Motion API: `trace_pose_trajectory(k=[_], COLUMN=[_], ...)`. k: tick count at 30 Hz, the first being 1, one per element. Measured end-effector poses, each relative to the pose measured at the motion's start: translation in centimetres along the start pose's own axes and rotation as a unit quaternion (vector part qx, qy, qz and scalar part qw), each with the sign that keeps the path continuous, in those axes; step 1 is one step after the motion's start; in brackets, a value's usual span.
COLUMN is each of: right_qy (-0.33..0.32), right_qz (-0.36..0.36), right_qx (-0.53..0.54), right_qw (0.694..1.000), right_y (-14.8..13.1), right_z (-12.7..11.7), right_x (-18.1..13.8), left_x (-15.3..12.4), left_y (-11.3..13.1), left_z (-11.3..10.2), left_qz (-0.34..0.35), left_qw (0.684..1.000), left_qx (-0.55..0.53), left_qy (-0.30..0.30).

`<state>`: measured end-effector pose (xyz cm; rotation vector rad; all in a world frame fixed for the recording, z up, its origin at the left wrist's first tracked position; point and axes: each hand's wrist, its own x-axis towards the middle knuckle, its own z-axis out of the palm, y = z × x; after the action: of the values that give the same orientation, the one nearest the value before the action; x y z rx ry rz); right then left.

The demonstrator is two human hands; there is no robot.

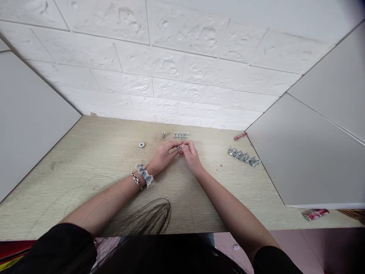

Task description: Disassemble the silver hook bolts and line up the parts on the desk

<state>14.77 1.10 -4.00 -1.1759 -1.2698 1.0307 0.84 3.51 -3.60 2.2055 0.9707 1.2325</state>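
Observation:
My left hand [164, 155] and my right hand [190, 154] meet over the middle of the wooden table [85, 171]. Both pinch one small metal bolt piece [178, 147] between their fingertips. My left wrist carries a chain bracelet and a blue-grey scrunchie [144, 175]. Just beyond the hands lies a short row of small metal pieces [180, 134], with a single one [163, 134] to its left and a flat washer [141, 144] further left.
A row of several metal bolts [244, 156] lies at the right, near a grey side panel [299, 152]. A red pen-like object [240, 136] rests by the back wall. A grey panel [25, 125] closes the left side; a white brick wall stands behind.

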Motion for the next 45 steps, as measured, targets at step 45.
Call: trace_pose_trajectory(k=[45], right_qy=[-0.007], right_qz=[0.007], right_qx=[0.078], right_qw=[0.997], right_y=[0.2], right_z=[-0.2], right_x=[0.3], left_x=[0.0], left_y=[0.7], left_z=[-0.2], left_qz=[0.000], left_qw=[1.000], left_qx=[0.021], left_qy=[-0.001])
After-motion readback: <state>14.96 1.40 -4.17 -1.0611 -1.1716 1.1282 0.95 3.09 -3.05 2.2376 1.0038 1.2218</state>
